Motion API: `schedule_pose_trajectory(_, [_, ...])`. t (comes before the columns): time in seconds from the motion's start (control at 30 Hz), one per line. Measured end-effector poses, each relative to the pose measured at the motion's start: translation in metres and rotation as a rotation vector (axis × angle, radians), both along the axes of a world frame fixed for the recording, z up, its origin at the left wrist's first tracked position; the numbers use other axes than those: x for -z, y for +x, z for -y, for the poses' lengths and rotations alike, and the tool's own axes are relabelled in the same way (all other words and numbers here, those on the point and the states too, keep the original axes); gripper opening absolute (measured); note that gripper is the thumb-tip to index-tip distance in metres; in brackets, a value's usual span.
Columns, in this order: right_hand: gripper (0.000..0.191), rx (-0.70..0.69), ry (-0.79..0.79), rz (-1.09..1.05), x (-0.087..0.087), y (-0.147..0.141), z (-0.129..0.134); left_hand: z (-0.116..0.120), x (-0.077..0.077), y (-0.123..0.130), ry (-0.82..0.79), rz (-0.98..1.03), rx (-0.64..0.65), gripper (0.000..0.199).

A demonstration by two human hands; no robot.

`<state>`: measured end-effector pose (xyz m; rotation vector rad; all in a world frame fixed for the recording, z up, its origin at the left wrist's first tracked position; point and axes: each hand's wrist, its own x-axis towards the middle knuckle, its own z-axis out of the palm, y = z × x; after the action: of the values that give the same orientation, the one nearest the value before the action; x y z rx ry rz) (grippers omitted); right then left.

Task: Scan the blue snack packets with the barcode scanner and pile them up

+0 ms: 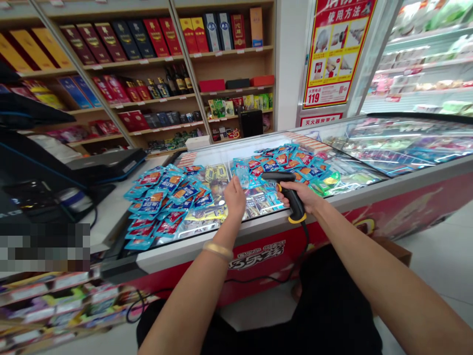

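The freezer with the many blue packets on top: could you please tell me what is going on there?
A person's left hand is holding up one blue packet, while the right hand grips a black-and-yellow handheld scanner, its head turned toward that packet. Whether it is reading anything, I cannot tell. On the glass-topped freezer lie two heaps of similar packets: a left heap and a right heap, partly behind the scanner.

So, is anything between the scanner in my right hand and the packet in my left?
Nothing visible: only an open gap separates the scanner in your right hand from the packet in your left hand. Other blue packets show beyond the gap, lying on the freezer.
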<state>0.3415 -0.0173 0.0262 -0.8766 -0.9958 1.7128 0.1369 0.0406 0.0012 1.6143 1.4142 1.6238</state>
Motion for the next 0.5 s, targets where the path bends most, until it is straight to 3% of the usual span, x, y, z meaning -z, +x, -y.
schedule_pose_trajectory(0.13, [0.019,-0.007,-0.06,-0.08,-0.002,-0.027,-0.002,0.012,-0.027,-0.069,0.149,-0.319,-0.22,0.047])
schedule_pose_trajectory(0.3, [0.019,-0.09,-0.101,-0.144,-0.003,-0.067,-0.003,0.023,-0.054,-0.161,0.065,-0.657,-0.428,0.051])
schedule_pose_trajectory(0.4, [0.019,-0.117,-0.104,-0.142,-0.002,-0.079,-0.002,0.027,-0.054,-0.191,-0.06,-0.875,-0.464,0.051])
schedule_pose_trajectory(0.5, [0.018,-0.119,-0.108,-0.142,-0.002,-0.08,-0.001,0.029,-0.045,-0.2,-0.245,-1.031,-0.432,0.053])
